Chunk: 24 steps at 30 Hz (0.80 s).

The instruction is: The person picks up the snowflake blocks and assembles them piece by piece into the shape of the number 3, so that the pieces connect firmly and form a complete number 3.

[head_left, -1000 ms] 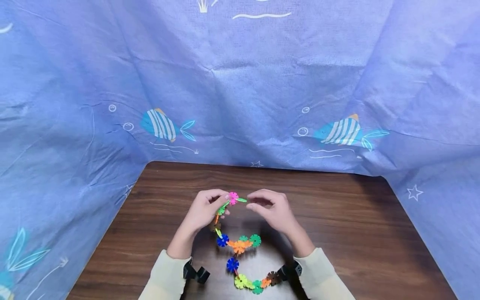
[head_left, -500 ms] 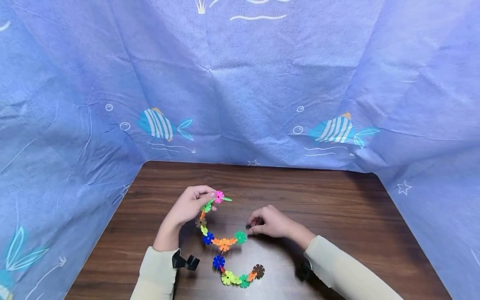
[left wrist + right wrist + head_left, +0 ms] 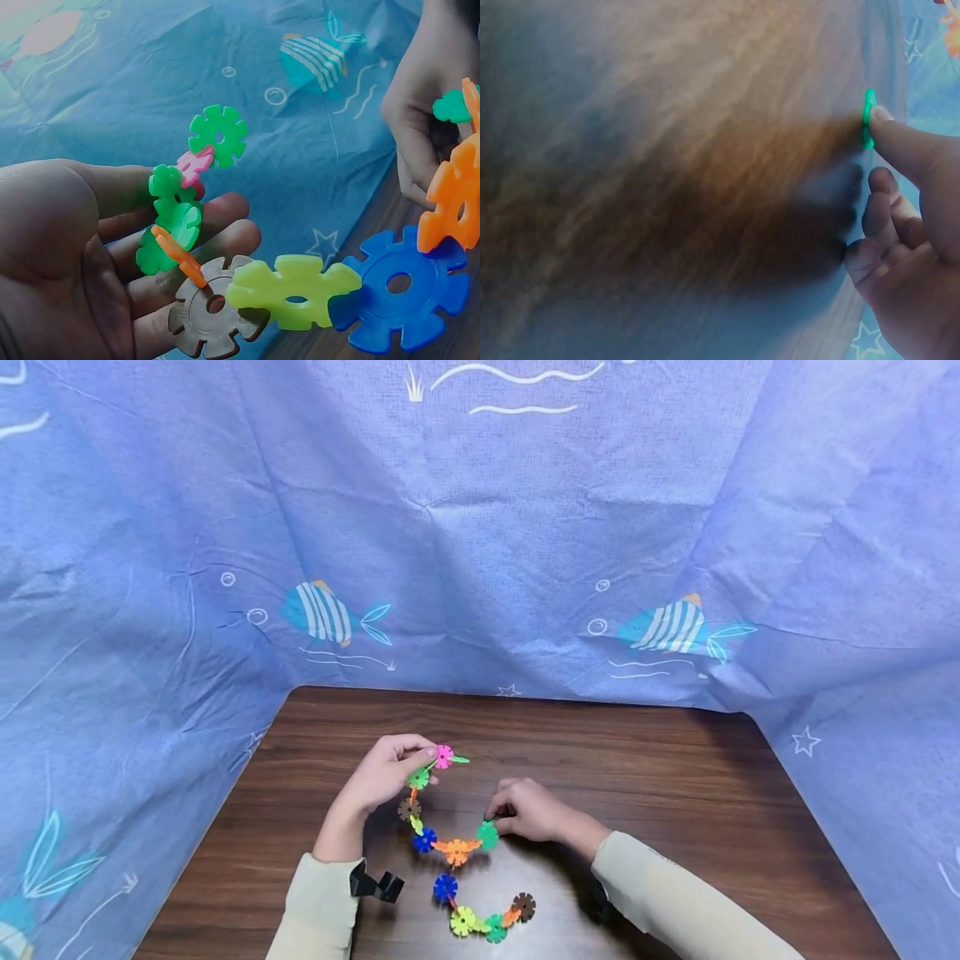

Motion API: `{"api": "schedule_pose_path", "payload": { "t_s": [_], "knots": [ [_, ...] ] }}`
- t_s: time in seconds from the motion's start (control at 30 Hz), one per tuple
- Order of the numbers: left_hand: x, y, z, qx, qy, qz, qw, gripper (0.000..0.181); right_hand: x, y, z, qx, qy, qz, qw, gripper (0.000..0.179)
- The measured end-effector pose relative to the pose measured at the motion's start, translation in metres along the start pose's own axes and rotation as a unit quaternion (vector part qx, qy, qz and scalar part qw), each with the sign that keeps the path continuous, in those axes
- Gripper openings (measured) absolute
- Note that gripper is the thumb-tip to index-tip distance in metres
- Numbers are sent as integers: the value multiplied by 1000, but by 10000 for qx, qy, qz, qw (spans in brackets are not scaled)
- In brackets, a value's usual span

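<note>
Flower-shaped plastic interlocking discs are joined into a colourful curved chain. In the head view my left hand (image 3: 386, 772) pinches its upper end, beside a pink disc (image 3: 444, 756) and a green disc (image 3: 417, 778). A further green disc (image 3: 217, 136) sticks out past the fingers in the left wrist view. Below hang a brown disc (image 3: 217, 306), a yellow-green disc (image 3: 295, 291) and a blue disc (image 3: 401, 291). My right hand (image 3: 536, 810) pinches the green disc (image 3: 487, 836) ending the orange side branch (image 3: 456, 852); its thumb presses that disc's face in the right wrist view.
The chain's lower part runs from a blue disc (image 3: 446, 887) to a brown end disc (image 3: 523, 907) near the front of the brown wooden table (image 3: 637, 752). Blue fish-printed cloth (image 3: 480, 568) surrounds the table's back and sides.
My right hand has left the chain's upper end, come down toward me, and taken hold of the green disc on the side branch. My left hand keeps its grip, shifted slightly left.
</note>
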<state>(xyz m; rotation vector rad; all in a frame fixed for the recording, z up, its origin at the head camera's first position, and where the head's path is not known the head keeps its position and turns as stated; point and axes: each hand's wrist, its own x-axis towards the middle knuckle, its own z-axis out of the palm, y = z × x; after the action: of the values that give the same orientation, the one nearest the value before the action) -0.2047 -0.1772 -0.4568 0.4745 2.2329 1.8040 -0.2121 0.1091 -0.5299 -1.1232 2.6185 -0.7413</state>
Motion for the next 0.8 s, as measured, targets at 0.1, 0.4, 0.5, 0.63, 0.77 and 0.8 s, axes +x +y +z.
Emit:
{"api": "schedule_pose_path", "payload": {
  "t_s": [0.1, 0.4, 0.5, 0.63, 0.77, 0.8],
  "knots": [
    [1, -1, 0, -72, 44, -51, 10000, 28, 1, 3, -2, 275, -75, 87, 9996, 12],
    [2, -1, -1, -438, 79, -153, 9989, 29, 6, 12, -12, 1537, 50, 417, 9872, 15],
    [2, -2, -1, -501, 108, -100, 9986, 29, 8, 11, -22, 2074, 553, 448, 9757, 14],
    [4, -2, 3, -514, 229, -1, 9984, 28, 7, 0, -35, 2775, 1494, 449, 9480, 15],
    [7, -1, 11, -535, 363, 68, 9979, 28, 2, -14, -38, 3321, 2284, 461, 9140, 15],
    [7, 0, 13, -533, 400, 91, 9977, 27, 0, -17, -38, 3403, 2461, 459, 9064, 15]
  ]
}}
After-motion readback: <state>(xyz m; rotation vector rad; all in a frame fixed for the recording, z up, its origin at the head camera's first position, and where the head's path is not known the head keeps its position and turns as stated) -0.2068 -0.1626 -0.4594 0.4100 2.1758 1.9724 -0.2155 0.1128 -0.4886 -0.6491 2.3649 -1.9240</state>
